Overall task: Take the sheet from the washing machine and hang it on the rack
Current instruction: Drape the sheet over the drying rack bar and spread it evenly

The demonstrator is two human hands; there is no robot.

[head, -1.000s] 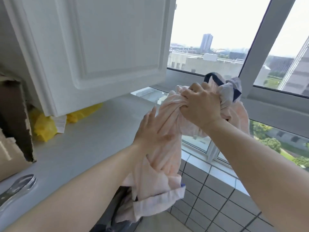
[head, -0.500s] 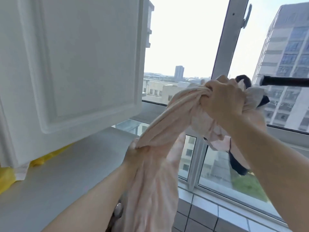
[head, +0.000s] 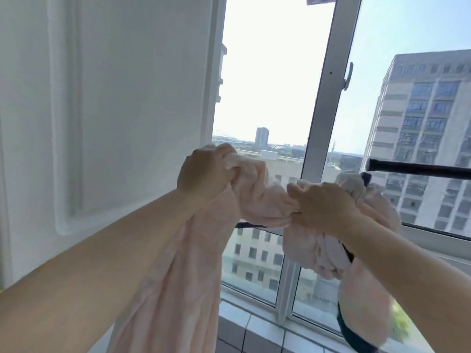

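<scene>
A pale pink sheet [head: 265, 202] with a dark blue edge is bunched up in front of the window at chest height. My left hand [head: 206, 174] grips one gathered part of it, and a long fold hangs down below that fist. My right hand [head: 323, 207] grips another bunch further right, with more cloth hanging under and behind it. A black rack bar [head: 418, 169] runs in from the right edge, just above and behind my right hand. The washing machine is out of view.
A white cabinet door [head: 114, 110] fills the left side, close to my left arm. A window frame post [head: 323, 98] stands behind the sheet. A tiled sill [head: 254, 324] runs along the bottom, with tall buildings outside.
Both hands rose with the sheet. My left hand climbed from low on the hanging cloth to level with my right, and the view tilted up; the rack bar now sits nearer my right hand.
</scene>
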